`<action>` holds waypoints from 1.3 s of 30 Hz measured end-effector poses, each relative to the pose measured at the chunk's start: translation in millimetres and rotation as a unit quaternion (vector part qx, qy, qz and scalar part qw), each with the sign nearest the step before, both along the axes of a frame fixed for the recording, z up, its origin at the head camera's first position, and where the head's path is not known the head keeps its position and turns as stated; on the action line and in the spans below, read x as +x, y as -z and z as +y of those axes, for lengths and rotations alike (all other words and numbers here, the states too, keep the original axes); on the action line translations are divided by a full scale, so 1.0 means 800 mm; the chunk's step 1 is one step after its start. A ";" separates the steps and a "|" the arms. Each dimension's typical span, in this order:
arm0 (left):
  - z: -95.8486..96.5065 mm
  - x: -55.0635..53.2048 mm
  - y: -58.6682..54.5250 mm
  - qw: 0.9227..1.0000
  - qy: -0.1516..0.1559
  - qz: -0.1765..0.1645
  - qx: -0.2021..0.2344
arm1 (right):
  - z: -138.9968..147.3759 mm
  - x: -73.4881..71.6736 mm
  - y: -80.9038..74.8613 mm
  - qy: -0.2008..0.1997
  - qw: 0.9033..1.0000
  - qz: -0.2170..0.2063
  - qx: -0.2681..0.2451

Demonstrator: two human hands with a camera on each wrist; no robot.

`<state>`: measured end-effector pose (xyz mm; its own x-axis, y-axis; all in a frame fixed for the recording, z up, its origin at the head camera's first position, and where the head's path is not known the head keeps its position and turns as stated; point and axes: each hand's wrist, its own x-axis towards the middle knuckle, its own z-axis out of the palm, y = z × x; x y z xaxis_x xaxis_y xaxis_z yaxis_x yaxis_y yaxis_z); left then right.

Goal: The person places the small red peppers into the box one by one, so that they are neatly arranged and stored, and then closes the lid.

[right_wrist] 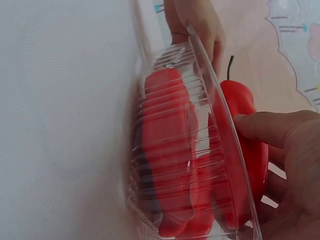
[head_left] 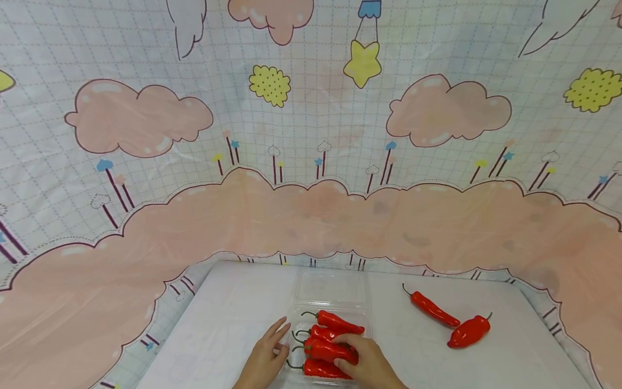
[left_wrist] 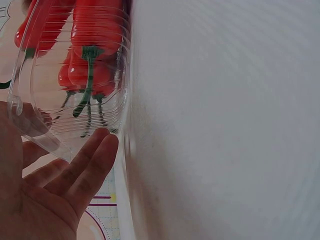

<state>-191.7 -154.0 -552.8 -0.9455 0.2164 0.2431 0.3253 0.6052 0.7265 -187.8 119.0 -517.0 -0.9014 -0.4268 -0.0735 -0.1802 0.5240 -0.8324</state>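
Observation:
A clear plastic clamshell box (head_left: 293,319) stands on the white table with its lid (head_left: 331,290) folded back. Inside lie several red peppers (head_left: 337,321), their green stems pointing left. My right hand (head_left: 368,359) grips the top red pepper (head_left: 323,349) between thumb and fingers; the right wrist view shows that pepper (right_wrist: 239,97) above the box rim, its stem upward in that view. On the box's left side, my left hand (head_left: 264,355) has its fingers extended. In the left wrist view, the left fingertips (left_wrist: 107,145) are right at the ribbed wall, close to the stems.
Two more red peppers lie on the table to the right: a long slim one (head_left: 434,309) and a shorter, wider one (head_left: 469,331), close together. Behind the table (head_left: 233,302) hangs a patterned cloth (head_left: 311,221) with pink clouds and stars.

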 end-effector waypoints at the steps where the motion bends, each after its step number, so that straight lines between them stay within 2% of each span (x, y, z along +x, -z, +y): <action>1: 0.000 0.000 0.000 1.000 0.000 -0.001 0.000 | 0.000 0.000 0.000 -0.001 1.000 0.001 0.003; 9: 0.000 0.000 0.000 1.000 -0.001 -0.001 -0.004 | -0.003 0.000 0.003 -0.012 0.999 0.017 0.030; 17: -0.001 0.000 0.000 1.000 0.000 -0.003 -0.002 | -0.005 0.001 0.005 -0.021 0.997 0.056 0.053; 20: -0.001 -0.001 0.000 1.000 0.000 -0.002 -0.003 | -0.006 0.001 0.003 -0.021 0.997 0.054 0.057; 24: -0.001 0.000 0.001 1.000 0.002 -0.003 -0.005 | -0.005 0.003 0.000 -0.014 0.998 0.028 0.057; 30: -0.001 0.000 0.002 1.000 0.004 -0.005 -0.004 | 0.001 0.005 -0.010 -0.001 0.999 0.004 0.033; 34: -0.002 0.000 0.003 1.000 0.005 0.000 0.000 | 0.008 0.006 -0.016 0.005 1.000 0.011 0.026; 39: -0.002 0.000 0.004 1.000 0.004 0.001 0.003 | 0.017 0.006 -0.024 0.014 0.999 0.041 0.027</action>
<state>-192.0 -155.4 -555.7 -0.9430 0.2228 0.2471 0.3324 0.5981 0.7293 -182.9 133.0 -498.1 -0.9172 -0.3980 -0.0206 -0.2311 0.5731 -0.7862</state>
